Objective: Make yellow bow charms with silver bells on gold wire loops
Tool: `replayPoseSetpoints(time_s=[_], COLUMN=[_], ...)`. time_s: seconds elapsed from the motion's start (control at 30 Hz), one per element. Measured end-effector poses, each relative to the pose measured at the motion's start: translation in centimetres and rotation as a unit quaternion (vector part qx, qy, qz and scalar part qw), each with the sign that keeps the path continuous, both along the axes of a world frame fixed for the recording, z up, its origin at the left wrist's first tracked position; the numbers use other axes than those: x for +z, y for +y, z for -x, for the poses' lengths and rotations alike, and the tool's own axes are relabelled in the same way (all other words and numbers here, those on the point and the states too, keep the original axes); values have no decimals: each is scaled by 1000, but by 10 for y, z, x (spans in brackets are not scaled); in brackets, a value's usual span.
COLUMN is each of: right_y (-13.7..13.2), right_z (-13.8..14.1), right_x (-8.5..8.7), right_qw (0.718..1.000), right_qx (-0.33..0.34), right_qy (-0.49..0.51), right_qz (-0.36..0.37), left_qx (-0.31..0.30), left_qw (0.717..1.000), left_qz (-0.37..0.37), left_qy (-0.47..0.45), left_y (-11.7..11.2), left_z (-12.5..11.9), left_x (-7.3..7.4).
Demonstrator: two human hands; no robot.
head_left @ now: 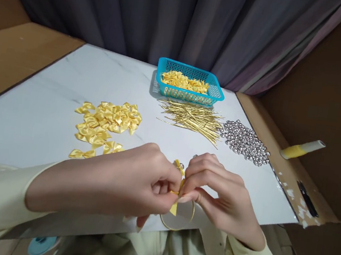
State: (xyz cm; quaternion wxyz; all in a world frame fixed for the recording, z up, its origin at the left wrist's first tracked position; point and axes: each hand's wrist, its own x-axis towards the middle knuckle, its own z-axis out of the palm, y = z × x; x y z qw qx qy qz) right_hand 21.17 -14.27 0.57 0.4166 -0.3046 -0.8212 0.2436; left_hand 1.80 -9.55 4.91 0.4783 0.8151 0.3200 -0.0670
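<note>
My left hand [156, 185] and my right hand [215, 188] meet over the near part of the table. Between their pinched fingertips is a yellow ribbon bow [174, 208], partly covered by the fingers. A thin gold cord [193, 213] curves in a loop below the fingers, and its upper part is hidden. Just above the fingertips shows another small yellow bow [179, 164] with a silver bead [182, 166] beside it. Both hands are closed, thumb against fingers.
Loose yellow bows [107, 118] lie in a pile at left. A blue basket [218, 92] of small yellow bows stands at the back, before gold cords [191, 118] and silver beads [246, 141]. On the cardboard at right are a yellow-and-white tube [303, 149] and a black pen-like tool [307, 198].
</note>
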Motion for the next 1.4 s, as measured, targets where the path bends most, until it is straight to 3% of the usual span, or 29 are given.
replayPoseSetpoints(time_s=[0.23, 0.47, 0.8, 1.03, 1.4], right_y=[2, -1, -1, -9, -12], right_z=[8, 10, 10, 4, -7], right_x=[-8, 4, 28, 31, 47], right_qw=[997, 994, 994, 992, 983], right_qx=[-30, -32, -20, -34, -63], right_qy=[64, 90, 101, 120, 169], right_qz=[-43, -56, -29, 24, -26], left_qx=[18, 32, 31, 12, -15], left_qw=[997, 992, 994, 997, 999], left_qz=[70, 118, 101, 74, 37], left_qy=[16, -3, -4, -11, -32], left_y=[3, 4, 3, 1, 2], left_z=[-2, -2, -3, -3, 0], left_x=[9, 9, 6, 10, -4])
